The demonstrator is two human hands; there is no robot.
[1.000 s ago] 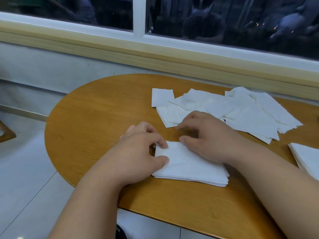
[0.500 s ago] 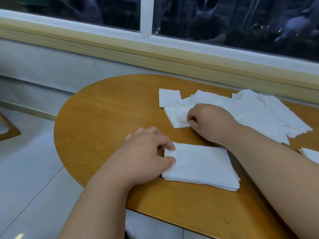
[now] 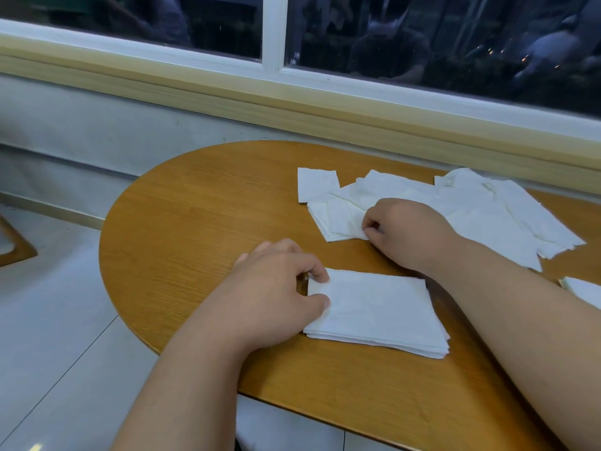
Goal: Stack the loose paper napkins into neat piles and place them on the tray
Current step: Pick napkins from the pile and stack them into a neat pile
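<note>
1 neat stack (image 3: 380, 314) of white paper napkins: squared edges, flat on table (image 3: 195, 222), near side, left edge pinched by left hand (image 3: 276, 288). Loose napkins (image 3: 471, 206): overlapping, askew, rumpled, spread across far side; right hand (image 3: 403, 229) pinches 1 corner. Partial white pile (image 3: 582, 289) cut off at right edge.

The left hand (image 3: 276, 288) pinches the neat stack of white paper napkins (image 3: 380, 310) (left edge) on the tan wooden bench (image 3: 195, 222). The right hand (image 3: 406, 231) pinches a loose napkin (image 3: 341, 222) beyond.
</note>
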